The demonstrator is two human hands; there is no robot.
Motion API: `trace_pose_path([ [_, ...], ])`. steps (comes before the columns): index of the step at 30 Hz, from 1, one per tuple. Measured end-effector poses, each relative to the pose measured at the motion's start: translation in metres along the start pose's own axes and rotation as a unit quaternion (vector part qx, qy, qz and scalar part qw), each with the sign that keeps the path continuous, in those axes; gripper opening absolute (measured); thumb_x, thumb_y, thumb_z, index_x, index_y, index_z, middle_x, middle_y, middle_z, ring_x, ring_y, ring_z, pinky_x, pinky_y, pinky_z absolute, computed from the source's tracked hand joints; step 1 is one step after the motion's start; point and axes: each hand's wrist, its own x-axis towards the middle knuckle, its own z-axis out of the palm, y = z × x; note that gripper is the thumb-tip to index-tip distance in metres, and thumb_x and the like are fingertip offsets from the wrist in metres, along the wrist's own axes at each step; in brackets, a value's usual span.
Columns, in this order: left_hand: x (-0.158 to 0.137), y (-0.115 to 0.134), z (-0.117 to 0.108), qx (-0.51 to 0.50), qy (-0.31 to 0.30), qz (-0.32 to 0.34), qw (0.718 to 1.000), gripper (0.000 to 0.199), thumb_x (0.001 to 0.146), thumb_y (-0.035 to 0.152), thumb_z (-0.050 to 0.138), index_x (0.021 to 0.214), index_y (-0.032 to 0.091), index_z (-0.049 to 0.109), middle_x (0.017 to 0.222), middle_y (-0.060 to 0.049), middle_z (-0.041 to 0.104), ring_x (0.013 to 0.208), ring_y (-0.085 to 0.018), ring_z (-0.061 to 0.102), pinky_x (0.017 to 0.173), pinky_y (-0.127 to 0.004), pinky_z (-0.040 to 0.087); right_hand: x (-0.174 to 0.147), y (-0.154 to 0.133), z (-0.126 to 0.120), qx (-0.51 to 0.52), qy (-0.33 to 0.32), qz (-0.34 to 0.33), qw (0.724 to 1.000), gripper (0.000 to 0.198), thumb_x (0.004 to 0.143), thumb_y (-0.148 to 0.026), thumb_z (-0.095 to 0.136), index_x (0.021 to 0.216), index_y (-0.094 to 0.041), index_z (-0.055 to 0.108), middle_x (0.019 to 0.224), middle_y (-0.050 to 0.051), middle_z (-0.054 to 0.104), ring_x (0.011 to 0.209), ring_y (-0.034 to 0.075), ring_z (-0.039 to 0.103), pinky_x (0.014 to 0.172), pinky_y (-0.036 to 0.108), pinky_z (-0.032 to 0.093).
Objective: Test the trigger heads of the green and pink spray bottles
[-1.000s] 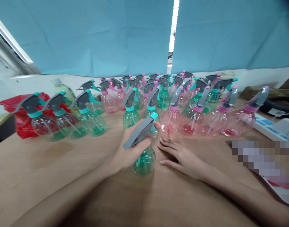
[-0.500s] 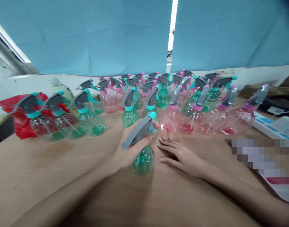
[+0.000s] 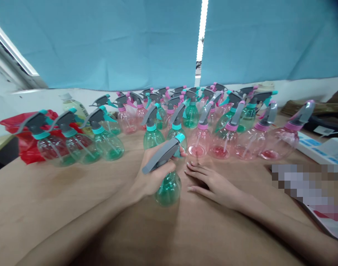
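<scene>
My left hand (image 3: pixel 155 173) is wrapped round the neck of a green spray bottle (image 3: pixel 169 190) with a grey trigger head and a turquoise nozzle. The bottle is close in front of me, and my hand covers its collar. To its right, my right hand (image 3: pixel 210 181) lies on the wooden table (image 3: pixel 207 229) with its fingers stretched towards the bottle, holding nothing. Just beyond both hands stand another green spray bottle (image 3: pixel 152 138) and a pink spray bottle (image 3: pixel 199 142).
Several more green spray bottles (image 3: pixel 109 146) and pink spray bottles (image 3: pixel 249 144) fill the back of the table. A red plastic bag (image 3: pixel 27 142) lies at the left. On the right are a white power strip (image 3: pixel 313 146) and a partly blurred-out flat device (image 3: pixel 310 195). A blue cloth (image 3: pixel 116 44) hangs behind.
Both hands have stayed nearly in place, the left still round the green spray bottle. Its thumb looks slightly more curled in. The whole view has shifted very slightly.
</scene>
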Motion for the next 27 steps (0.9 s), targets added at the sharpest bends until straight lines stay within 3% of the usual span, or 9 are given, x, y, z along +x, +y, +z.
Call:
trace_pose_path([
  [4, 0.0, 0.002, -0.001, 0.034, 0.003, -0.011, 0.999, 0.025, 0.067, 0.011, 0.05, 0.084, 0.021, 0.065, 0.072, 0.002, 0.058, 0.066, -0.014, 0.051, 0.066, -0.027, 0.041, -0.001, 0.0, 0.001, 0.0, 0.004, 0.004, 1.0, 0.059, 0.09, -0.055, 0.046, 0.14, -0.024, 0.043, 0.146, 0.006, 0.043, 0.136, 0.026, 0.035, 0.111, 0.048, 0.033],
  [10, 0.0, 0.01, 0.001, 0.015, 0.0, -0.007, 1.0, 0.016, 0.066, 0.013, 0.05, 0.078, 0.019, 0.058, 0.078, 0.002, 0.06, 0.07, -0.014, 0.052, 0.066, -0.026, 0.039, 0.0, -0.001, -0.001, -0.013, -0.011, 0.01, 1.0, 0.06, 0.091, -0.057, 0.044, 0.139, -0.021, 0.045, 0.146, 0.007, 0.043, 0.136, 0.026, 0.036, 0.111, 0.047, 0.033],
  [17, 0.0, -0.005, -0.001, 0.005, 0.001, -0.019, 1.0, 0.016, 0.068, 0.013, 0.052, 0.079, 0.021, 0.059, 0.078, 0.002, 0.062, 0.074, -0.016, 0.056, 0.066, -0.027, 0.042, 0.001, -0.003, -0.003, -0.001, -0.007, 0.01, 1.0, 0.06, 0.09, -0.057, 0.045, 0.139, -0.021, 0.045, 0.146, 0.007, 0.043, 0.136, 0.026, 0.037, 0.111, 0.047, 0.034],
  [20, 0.002, -0.009, -0.002, 0.008, -0.009, -0.009, 1.0, 0.022, 0.069, 0.013, 0.053, 0.086, 0.022, 0.064, 0.079, 0.0, 0.064, 0.075, -0.018, 0.059, 0.07, -0.03, 0.045, 0.001, -0.003, -0.003, -0.003, -0.011, 0.01, 1.0, 0.062, 0.091, -0.057, 0.044, 0.14, -0.02, 0.044, 0.146, 0.008, 0.043, 0.136, 0.026, 0.036, 0.111, 0.046, 0.033],
  [24, 0.003, -0.008, -0.002, 0.007, -0.006, 0.01, 1.0, 0.035, 0.072, 0.014, 0.054, 0.103, 0.024, 0.065, 0.101, -0.002, 0.068, 0.089, -0.021, 0.062, 0.079, -0.033, 0.048, 0.0, -0.003, -0.004, -0.003, -0.015, 0.014, 1.0, 0.063, 0.091, -0.057, 0.043, 0.14, -0.018, 0.043, 0.147, 0.009, 0.042, 0.137, 0.025, 0.035, 0.112, 0.046, 0.031],
  [27, 0.001, -0.007, 0.001, 0.018, 0.004, -0.005, 1.0, 0.038, 0.076, 0.015, 0.053, 0.111, 0.027, 0.061, 0.108, -0.001, 0.067, 0.088, -0.019, 0.064, 0.079, -0.032, 0.049, 0.0, -0.003, -0.004, 0.007, -0.01, 0.015, 1.0, 0.061, 0.09, -0.057, 0.044, 0.14, -0.021, 0.044, 0.146, 0.008, 0.042, 0.137, 0.026, 0.035, 0.112, 0.047, 0.032],
])
